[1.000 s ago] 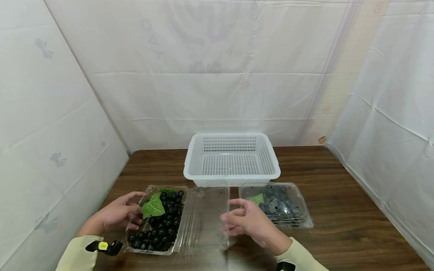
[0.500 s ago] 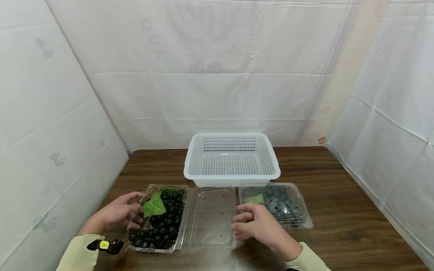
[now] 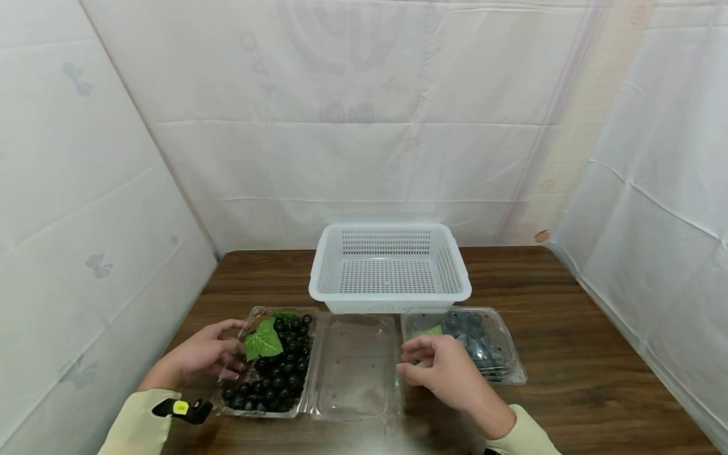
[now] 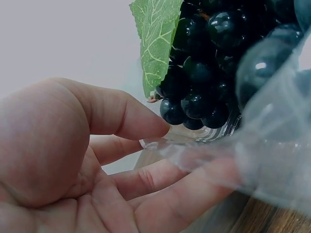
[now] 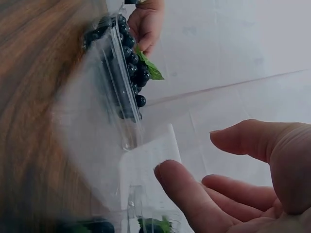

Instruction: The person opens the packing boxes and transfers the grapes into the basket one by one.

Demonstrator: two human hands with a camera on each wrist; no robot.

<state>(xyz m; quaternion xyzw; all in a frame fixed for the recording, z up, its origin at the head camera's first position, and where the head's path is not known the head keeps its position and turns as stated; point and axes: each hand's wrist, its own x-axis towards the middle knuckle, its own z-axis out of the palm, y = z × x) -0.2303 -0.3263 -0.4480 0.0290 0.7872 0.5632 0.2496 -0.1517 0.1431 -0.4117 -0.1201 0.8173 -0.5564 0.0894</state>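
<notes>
Head: clear plastic hinged box holding round black grapes sits on brown wood-grain table; clear lid folded out rightward. Left wrist: left hand pinches the box's edge, thumb against fingers; light pressure should steady without flexing. Right wrist: right hand, thumb and fingertips well apart, holds nothing; best placed near the lid against spring-back.

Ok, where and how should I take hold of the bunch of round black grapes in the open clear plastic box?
Likely round the middle of the long black grape bunch, coming from above and the right. The clear plastic lid is folded open there, leaving the grapes uncovered, while the veined green leaf and the left hand crowd the left.
</notes>
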